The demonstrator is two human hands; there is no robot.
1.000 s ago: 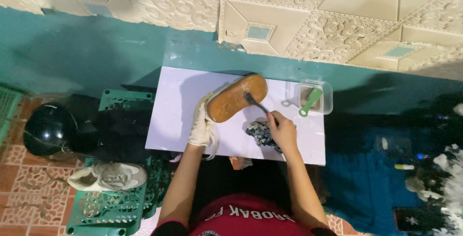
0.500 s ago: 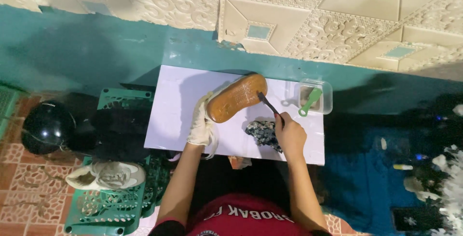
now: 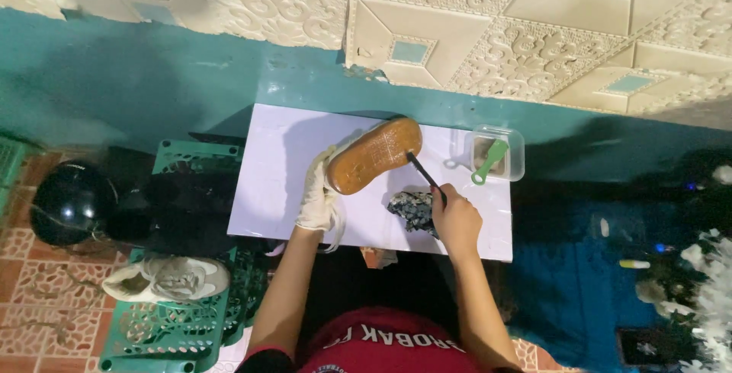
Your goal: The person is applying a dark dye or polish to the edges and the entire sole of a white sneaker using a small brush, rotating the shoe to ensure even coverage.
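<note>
Now, left hand (image 3: 314, 196): gloved grip closed on shoe (image 3: 374, 156) — sole up.
Right hand (image 3: 456, 220): grip closed on brush (image 3: 425, 177) — short, firm strokes judged best.

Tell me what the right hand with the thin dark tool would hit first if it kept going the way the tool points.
Probably the tan rubber sole of the shoe. The right hand aims its thin dark tool up-left, tip at the sole's edge; contact is unclear.

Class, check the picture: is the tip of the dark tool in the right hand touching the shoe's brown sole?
Touching. In the head view the dark tool in the right hand ends against the edge of the brown sole.
</note>
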